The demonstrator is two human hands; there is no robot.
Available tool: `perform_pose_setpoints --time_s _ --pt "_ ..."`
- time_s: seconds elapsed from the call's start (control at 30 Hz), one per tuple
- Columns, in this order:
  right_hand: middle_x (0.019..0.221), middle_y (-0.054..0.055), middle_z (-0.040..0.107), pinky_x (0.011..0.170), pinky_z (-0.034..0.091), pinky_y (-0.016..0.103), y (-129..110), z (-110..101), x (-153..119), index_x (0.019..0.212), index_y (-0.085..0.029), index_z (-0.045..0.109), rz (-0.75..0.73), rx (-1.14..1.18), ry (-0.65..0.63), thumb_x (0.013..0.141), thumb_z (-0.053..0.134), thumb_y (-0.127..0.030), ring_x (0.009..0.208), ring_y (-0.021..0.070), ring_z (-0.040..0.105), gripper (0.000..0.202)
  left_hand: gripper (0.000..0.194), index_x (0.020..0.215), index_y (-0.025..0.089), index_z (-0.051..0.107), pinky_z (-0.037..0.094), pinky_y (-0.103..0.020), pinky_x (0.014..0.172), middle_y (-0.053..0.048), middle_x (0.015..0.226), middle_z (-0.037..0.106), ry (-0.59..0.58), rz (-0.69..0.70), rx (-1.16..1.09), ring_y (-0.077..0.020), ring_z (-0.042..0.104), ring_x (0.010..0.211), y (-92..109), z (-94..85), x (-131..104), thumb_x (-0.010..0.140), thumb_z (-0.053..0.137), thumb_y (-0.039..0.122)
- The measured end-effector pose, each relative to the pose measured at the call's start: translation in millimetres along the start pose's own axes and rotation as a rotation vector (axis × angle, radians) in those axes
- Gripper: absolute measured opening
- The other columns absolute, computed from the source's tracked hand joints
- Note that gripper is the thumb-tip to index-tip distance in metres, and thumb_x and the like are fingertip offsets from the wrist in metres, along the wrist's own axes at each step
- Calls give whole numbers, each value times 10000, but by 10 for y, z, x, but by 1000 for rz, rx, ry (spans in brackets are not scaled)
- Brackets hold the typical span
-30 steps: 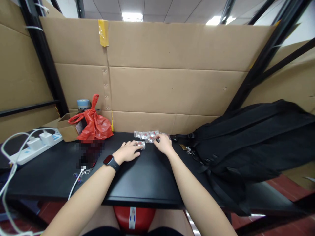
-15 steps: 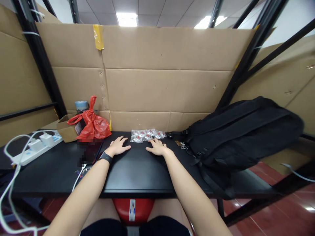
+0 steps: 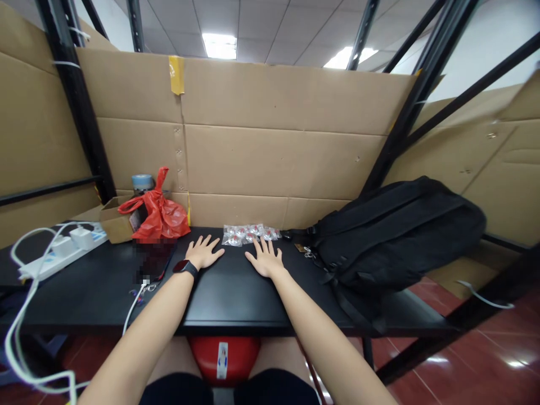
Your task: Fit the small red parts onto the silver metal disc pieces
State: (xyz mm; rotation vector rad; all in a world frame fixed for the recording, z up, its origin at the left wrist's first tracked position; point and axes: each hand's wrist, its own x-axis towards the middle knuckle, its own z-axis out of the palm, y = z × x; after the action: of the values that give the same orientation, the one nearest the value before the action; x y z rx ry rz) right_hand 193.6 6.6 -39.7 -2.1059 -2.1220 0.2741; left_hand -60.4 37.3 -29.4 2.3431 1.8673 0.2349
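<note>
My left hand (image 3: 203, 253) lies palm down on the black table (image 3: 236, 298), fingers spread, holding nothing. A dark smartwatch (image 3: 184, 268) is on that wrist. Palm down to its right is my right hand (image 3: 265, 257), also with fingers apart and nothing in them. Just beyond the right fingertips sit several small clear plastic packets (image 3: 243, 233) with round silvery and red items inside; what these are I cannot tell. Whether the right fingertips touch the packets is unclear.
A black backpack (image 3: 396, 236) lies at the right. On the left are a red plastic bag (image 3: 162, 216), a cardboard box (image 3: 116, 222), a blue-lidded container (image 3: 142, 181), a pixelated phone-like object (image 3: 162, 264) with a cable, and a white power strip (image 3: 63, 253). Cardboard panels (image 3: 261, 157) stand behind.
Both hands have flattened and their fingers have spread wider, the wrists turning a little. The camera view has shifted slightly; the objects on the table have stayed put.
</note>
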Motion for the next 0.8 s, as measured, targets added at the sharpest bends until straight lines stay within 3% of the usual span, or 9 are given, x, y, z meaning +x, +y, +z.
perform_pose_setpoints --time_s 0.33,0.57,0.8 --pt "1684 11 -27 1176 18 617 9 -4 18 1583 -381 54 -11 -24 -6 941 205 -716 1537 331 -75 739 770 1528 392 342 147 -624 1169 -34 1648 224 7 8 -6 -367 154 1519 -4 0 11 869 281 787" --pt "1684 23 -28 1165 15 645 -32 -47 266 1588 -360 83 27 -2 121 966 210 -665 1538 322 -46 704 785 1521 396 355 141 -627 1169 -30 1649 224 10 -12 -20 -375 145 1519 -8 13 27 851 302 800" --pt "1667 14 161 1158 118 614 -193 -47 363 1514 -385 351 -292 7 204 982 245 -634 1516 335 99 597 704 1472 326 453 200 -592 1168 -52 1599 356 88 30 -106 -344 257 1492 -45 30 83 932 227 716"
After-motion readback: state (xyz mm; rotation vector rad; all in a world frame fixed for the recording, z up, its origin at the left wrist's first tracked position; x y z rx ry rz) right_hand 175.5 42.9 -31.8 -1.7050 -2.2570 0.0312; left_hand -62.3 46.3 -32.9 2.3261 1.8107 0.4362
